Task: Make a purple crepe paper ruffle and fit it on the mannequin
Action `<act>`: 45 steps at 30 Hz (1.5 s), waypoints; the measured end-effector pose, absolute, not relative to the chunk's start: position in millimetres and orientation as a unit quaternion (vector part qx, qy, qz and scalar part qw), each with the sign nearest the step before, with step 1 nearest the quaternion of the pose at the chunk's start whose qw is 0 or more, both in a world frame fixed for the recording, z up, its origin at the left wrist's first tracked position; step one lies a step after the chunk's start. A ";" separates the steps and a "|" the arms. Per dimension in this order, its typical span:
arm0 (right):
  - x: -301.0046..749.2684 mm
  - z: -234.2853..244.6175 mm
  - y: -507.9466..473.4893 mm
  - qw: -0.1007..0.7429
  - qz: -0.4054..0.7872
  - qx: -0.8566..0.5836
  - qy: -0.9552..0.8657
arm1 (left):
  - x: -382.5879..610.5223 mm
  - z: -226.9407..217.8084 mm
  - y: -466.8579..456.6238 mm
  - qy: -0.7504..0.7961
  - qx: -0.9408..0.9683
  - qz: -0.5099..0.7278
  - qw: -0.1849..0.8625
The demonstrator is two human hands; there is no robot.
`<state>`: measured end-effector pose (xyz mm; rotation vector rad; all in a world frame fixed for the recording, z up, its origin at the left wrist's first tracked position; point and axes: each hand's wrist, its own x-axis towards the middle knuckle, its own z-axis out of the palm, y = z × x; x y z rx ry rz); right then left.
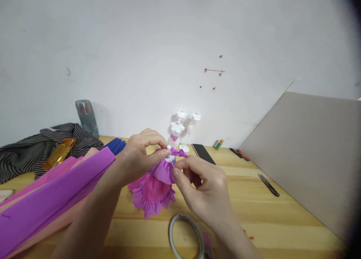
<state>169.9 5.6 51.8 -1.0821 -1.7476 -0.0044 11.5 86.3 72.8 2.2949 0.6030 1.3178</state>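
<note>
A small white dress-form mannequin [169,159] wears a skirt of pink and purple crepe paper [156,191] with a ruffled hem. It tilts in front of me above the table. My left hand [145,148] is closed, thumb and forefinger pinching the mannequin near its neck knob. A gathered purple crepe strip [179,153] sticks out to the right at its top. Lower on the right side, my right hand [201,180] pinches the edge of the purple crepe ruffle [165,172]. The fingers partly hide the bodice.
White mannequins [177,128] stand at the wall beside a phone [203,153]. A tape roll [171,236] lies in front, a craft knife [268,185] at right. Crepe paper sheets [56,198], striped cloth [22,146] and a flask [87,118] are left; a white panel [310,150] borders the right.
</note>
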 end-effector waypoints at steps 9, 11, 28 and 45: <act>169.8 47.7 10.7 0.516 -0.001 -0.460 -0.723 | 12.7 73.8 83.9 0.222 0.829 0.469 0.206; 168.8 47.5 10.2 0.514 -0.016 -0.442 -0.735 | 12.7 73.9 83.8 0.222 0.831 0.466 0.207; 168.3 49.7 9.0 0.525 -0.070 -0.385 -0.755 | 12.0 72.0 84.2 0.218 0.826 0.468 0.226; 174.3 47.8 15.0 0.517 -0.070 -0.420 -0.743 | 10.3 73.9 83.5 0.215 0.831 0.458 0.231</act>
